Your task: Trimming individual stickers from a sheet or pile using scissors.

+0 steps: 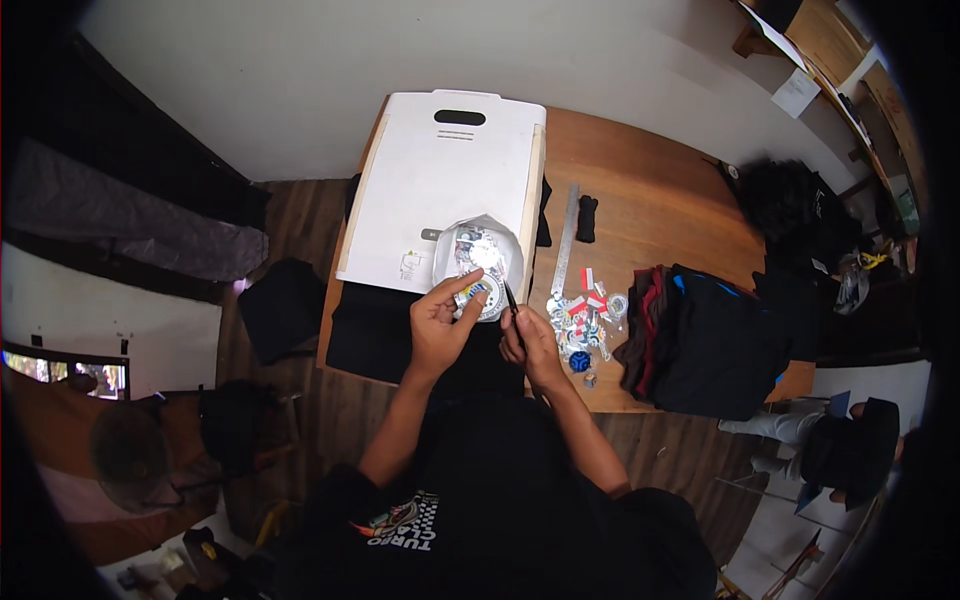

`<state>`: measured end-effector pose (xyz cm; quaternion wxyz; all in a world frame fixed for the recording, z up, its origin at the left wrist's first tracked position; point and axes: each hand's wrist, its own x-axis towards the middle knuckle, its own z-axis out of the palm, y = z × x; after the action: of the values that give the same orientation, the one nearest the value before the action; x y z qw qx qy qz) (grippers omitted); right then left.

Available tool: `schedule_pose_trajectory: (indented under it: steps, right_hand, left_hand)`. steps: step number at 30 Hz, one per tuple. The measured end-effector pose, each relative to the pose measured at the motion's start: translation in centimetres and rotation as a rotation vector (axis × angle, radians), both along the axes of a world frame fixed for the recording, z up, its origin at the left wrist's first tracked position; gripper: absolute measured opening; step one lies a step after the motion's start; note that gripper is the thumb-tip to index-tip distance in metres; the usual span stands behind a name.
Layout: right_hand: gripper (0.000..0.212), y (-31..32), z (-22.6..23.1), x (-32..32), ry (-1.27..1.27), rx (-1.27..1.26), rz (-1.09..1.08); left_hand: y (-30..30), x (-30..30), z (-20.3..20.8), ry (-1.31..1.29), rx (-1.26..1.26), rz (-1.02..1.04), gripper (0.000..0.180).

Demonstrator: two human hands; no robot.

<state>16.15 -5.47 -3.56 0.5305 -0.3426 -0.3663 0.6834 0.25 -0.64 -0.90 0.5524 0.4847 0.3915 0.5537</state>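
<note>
My left hand [441,322] is closed with thumb and fingers on a round, printed white-and-silver piece [487,302], perhaps a cut-out sticker. Just beyond it is a glossy silver-white sheet or bag [446,262] with more prints showing; glare hides part of it. My right hand [534,345] grips a thin black tool [510,297] pointing away from me, close to the printed piece's right edge. Whether this tool is scissors or tweezers is too small to tell. Both hands are over the near edge of a large white board [430,180] and the black cloth [375,330] below it.
On the wooden table [640,190], right of the board, lie a metal ruler [567,240], a small black item [587,219] and a loose pile of printed cut-outs [582,318]. Folded dark garments [715,345] are stacked farther right. Another person [850,450] is at the far right.
</note>
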Motion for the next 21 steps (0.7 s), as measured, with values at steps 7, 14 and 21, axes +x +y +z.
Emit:
schedule_pose_trajectory:
  steps: [7, 14, 21]
  right_hand:
    - [0.034, -0.1, 0.3, -0.3, 0.061, -0.002, -0.03]
    - [0.034, -0.4, -0.5, -0.5, 0.08, -0.012, -0.032]
    - [0.034, -0.4, -0.7, -0.4, 0.09, -0.014, -0.031]
  left_hand:
    - [0.1, -0.1, -0.1, 0.009, -0.019, 0.015, 0.032]
    - [0.0, -0.1, -0.4, 0.026, -0.04, 0.012, 0.032]
    - [-0.1, 0.1, 0.0, 0.001, -0.046, 0.004, 0.033]
